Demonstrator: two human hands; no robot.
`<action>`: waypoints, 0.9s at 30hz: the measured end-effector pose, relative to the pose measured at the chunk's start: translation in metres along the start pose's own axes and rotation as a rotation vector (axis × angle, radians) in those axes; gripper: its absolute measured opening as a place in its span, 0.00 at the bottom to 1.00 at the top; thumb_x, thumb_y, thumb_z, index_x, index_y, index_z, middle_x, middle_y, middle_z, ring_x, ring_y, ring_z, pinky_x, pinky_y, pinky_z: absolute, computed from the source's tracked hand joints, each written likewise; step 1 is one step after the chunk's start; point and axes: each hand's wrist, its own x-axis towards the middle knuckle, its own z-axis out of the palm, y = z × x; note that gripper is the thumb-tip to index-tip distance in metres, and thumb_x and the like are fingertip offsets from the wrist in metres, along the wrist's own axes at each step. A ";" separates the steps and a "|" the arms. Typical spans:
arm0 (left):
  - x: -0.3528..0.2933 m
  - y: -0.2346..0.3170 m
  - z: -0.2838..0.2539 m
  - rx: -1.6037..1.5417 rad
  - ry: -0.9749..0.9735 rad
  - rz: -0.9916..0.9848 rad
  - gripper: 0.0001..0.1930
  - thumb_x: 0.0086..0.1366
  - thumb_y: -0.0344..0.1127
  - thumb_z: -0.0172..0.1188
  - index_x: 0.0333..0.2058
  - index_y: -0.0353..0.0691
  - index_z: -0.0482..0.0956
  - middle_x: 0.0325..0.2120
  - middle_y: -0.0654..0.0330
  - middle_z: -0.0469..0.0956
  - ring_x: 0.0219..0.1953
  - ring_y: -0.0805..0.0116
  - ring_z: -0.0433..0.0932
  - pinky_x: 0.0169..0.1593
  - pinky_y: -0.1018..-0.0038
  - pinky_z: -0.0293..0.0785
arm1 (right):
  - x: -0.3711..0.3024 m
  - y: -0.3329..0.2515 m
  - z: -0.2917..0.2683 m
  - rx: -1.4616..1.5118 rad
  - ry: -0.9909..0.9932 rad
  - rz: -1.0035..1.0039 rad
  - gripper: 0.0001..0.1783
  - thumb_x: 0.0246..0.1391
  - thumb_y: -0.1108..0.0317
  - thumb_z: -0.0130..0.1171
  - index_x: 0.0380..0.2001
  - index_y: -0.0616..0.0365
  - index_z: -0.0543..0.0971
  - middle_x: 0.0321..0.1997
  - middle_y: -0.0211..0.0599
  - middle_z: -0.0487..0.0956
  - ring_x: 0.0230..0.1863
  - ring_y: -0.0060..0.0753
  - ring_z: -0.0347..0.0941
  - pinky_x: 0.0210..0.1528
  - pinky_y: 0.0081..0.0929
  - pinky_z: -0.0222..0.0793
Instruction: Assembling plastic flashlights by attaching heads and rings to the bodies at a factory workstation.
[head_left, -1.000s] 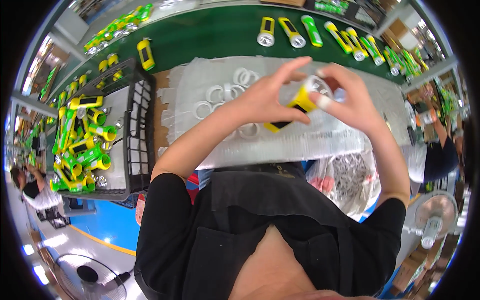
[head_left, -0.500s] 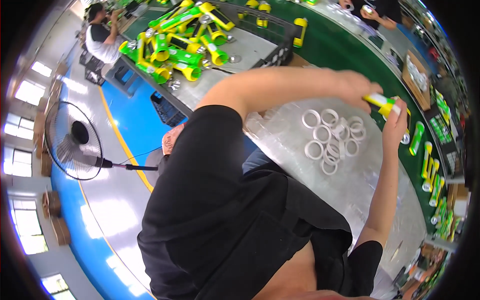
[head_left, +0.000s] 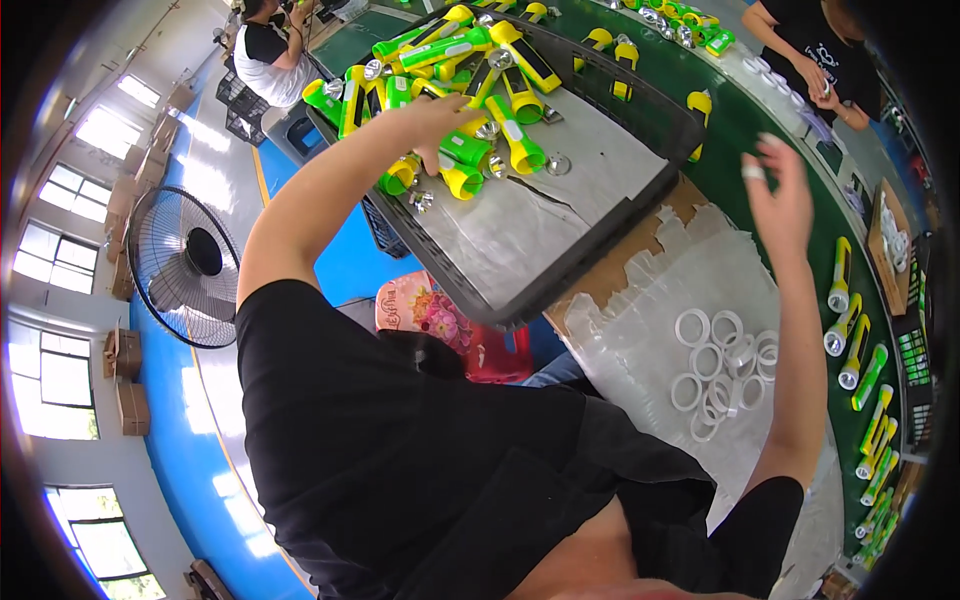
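My left hand is over the heap of green and yellow flashlights in a black tray. Its fingers are spread across the near side of the heap, with no flashlight lifted in them. My right hand is raised in front of the green belt, slightly blurred. Nothing is in it, its fingers are apart, and a white band wraps one finger. Below it, several loose white rings lie in a cluster on the plastic-covered table.
Beyond the table curves a green conveyor belt, carrying flashlights such as a yellow one and a row at right. A co-worker is across it; another person sits far left. A fan stands at left.
My hands have parted. The yellow flashlight that was between them is out of both. My left hand has swung left to the tray's heap, and my view has turned left.
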 end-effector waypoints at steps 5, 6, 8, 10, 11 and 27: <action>-0.008 0.007 0.020 0.037 0.101 0.091 0.58 0.31 0.34 0.79 0.65 0.44 0.56 0.65 0.46 0.55 0.69 0.50 0.53 0.56 0.50 0.68 | 0.047 -0.114 0.096 0.089 -0.708 -0.156 0.26 0.51 0.50 0.62 0.46 0.57 0.75 0.40 0.44 0.80 0.43 0.45 0.77 0.45 0.38 0.72; -0.008 0.006 0.024 0.039 0.115 0.093 0.55 0.32 0.34 0.78 0.63 0.43 0.58 0.65 0.47 0.56 0.68 0.50 0.54 0.56 0.51 0.69 | 0.053 -0.123 0.117 0.051 -0.831 -0.174 0.28 0.51 0.48 0.63 0.47 0.58 0.75 0.42 0.45 0.80 0.45 0.45 0.77 0.46 0.37 0.72; -0.011 0.006 0.027 0.074 0.143 0.097 0.49 0.34 0.33 0.77 0.59 0.41 0.63 0.63 0.47 0.58 0.66 0.50 0.59 0.56 0.53 0.72 | 0.060 -0.137 0.161 -0.055 -0.952 -0.154 0.32 0.49 0.45 0.63 0.47 0.62 0.75 0.45 0.48 0.79 0.46 0.48 0.77 0.48 0.39 0.72; -0.011 0.010 0.020 0.114 0.161 0.100 0.48 0.34 0.33 0.77 0.58 0.41 0.64 0.61 0.48 0.61 0.64 0.50 0.61 0.55 0.54 0.72 | 0.066 -0.142 0.204 -0.130 -1.062 -0.110 0.33 0.44 0.45 0.66 0.44 0.63 0.77 0.46 0.49 0.80 0.46 0.48 0.78 0.46 0.39 0.74; -0.012 0.013 0.020 0.148 0.179 0.092 0.47 0.34 0.33 0.76 0.58 0.40 0.65 0.58 0.48 0.63 0.62 0.51 0.63 0.54 0.54 0.73 | 0.065 -0.147 0.220 -0.130 -1.089 -0.089 0.35 0.43 0.45 0.67 0.46 0.64 0.76 0.47 0.50 0.79 0.47 0.48 0.78 0.47 0.39 0.74; -0.003 0.089 0.017 -0.199 0.267 0.538 0.40 0.38 0.39 0.73 0.52 0.37 0.66 0.47 0.51 0.70 0.54 0.53 0.69 0.54 0.60 0.66 | 0.077 -0.101 0.239 0.212 -1.055 0.345 0.19 0.40 0.58 0.59 0.28 0.65 0.83 0.26 0.37 0.79 0.29 0.27 0.73 0.33 0.27 0.67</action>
